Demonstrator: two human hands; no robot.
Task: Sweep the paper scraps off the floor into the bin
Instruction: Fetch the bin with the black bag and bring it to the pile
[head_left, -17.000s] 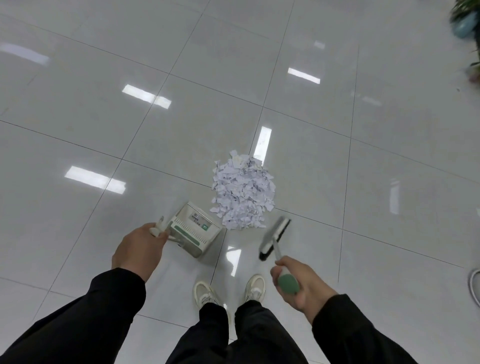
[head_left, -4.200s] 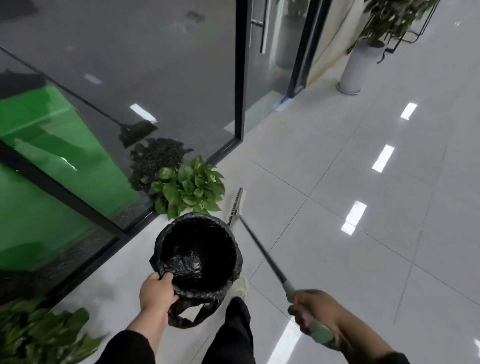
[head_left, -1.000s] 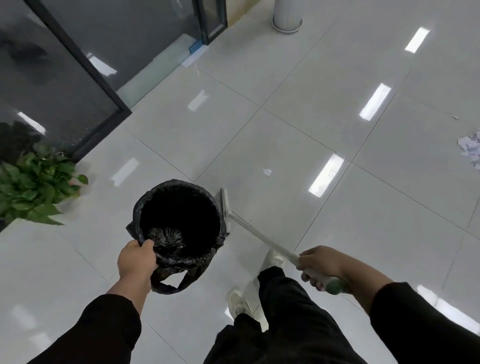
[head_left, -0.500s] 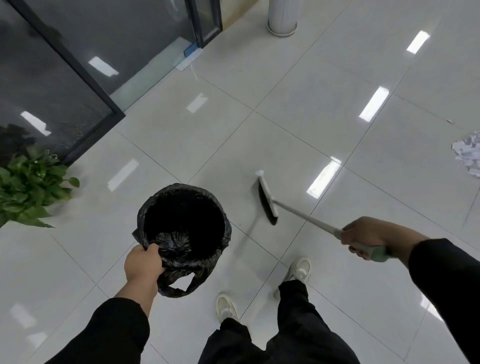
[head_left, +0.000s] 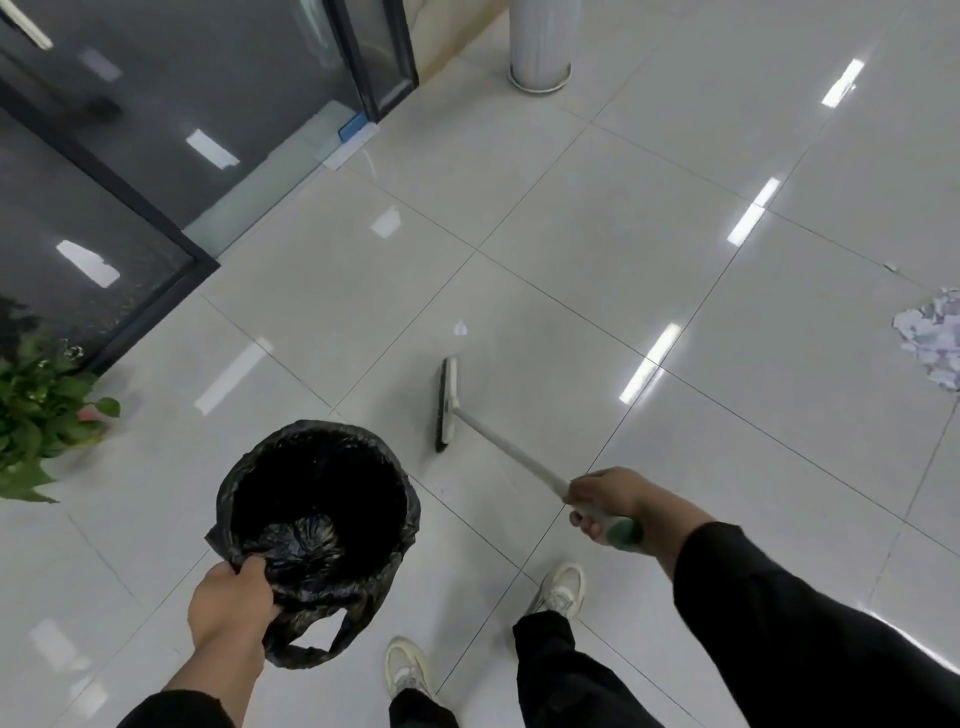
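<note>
While both hands grip — left hand (head_left: 228, 613) bin (head_left: 317, 525) | right hand (head_left: 610, 501) broom (head_left: 449, 405) | paper scraps (head_left: 932, 338) heaped, white

A bin (head_left: 317, 499) lined with a black bag is gripped at its near rim by the left hand (head_left: 231, 605), while a broom (head_left: 467, 423) is held by the right hand (head_left: 605, 501) at the green end of its pale handle, the broom head being set on the floor (head_left: 571, 249) just beyond the bin. One small scrap (head_left: 460, 328) is seen on the tiles just past the broom head, and a pile of paper scraps (head_left: 932, 340) is seen well apart at the right edge. A leafy plant (head_left: 41, 415) is seen at the left beside a dark glass wall (head_left: 119, 156), a white cylinder (head_left: 540, 44) at the top, and two pale shoes (head_left: 561, 590) below dark trouser legs at the bottom.
</note>
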